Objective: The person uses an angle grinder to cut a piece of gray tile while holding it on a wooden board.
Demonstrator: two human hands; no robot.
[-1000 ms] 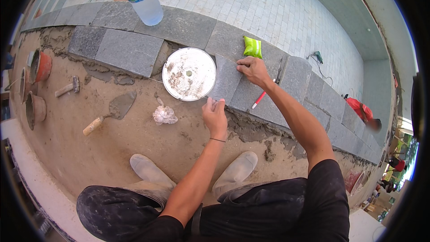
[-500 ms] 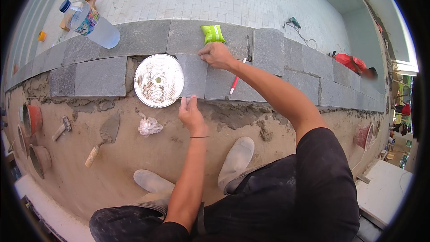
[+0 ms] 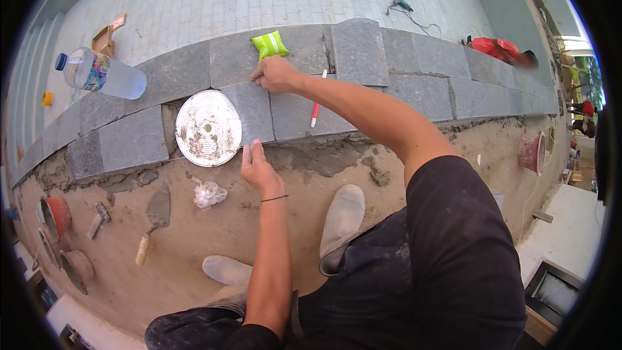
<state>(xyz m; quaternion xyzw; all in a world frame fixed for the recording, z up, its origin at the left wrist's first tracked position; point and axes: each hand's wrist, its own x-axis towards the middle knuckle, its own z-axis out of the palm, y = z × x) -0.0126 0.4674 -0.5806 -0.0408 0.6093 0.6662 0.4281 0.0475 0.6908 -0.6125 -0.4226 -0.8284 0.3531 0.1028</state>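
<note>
A grey stone tile [image 3: 249, 118] lies beside a round, white metal disc [image 3: 192, 128] stained brown, in a row of grey pavers. My left hand [image 3: 256, 163] grips the tile's near edge, fingertips against it close to the disc. My right hand [image 3: 273, 74] pinches the far edge, just below a bright green pouch [image 3: 270, 43] on the upper paver row. A red-and-white marker [image 3: 318, 102] lies on the paver to the right. A crumpled plastic bag [image 3: 208, 193] sits on the sand below the disc.
At left are a large water bottle [image 3: 118, 79], buckets [image 3: 55, 219], a hammer [image 3: 98, 220] and a trowel [image 3: 157, 209]. A power tool [image 3: 402, 4] lies on the pale pool floor. A person in red [image 3: 489, 47] bends at upper right, near another bucket [image 3: 531, 154].
My view has turned, so the pavers, disc and bottle sit farther left in the picture. Both my hands stay on the tile's edges, with no clear movement of the tile against the disc.
</note>
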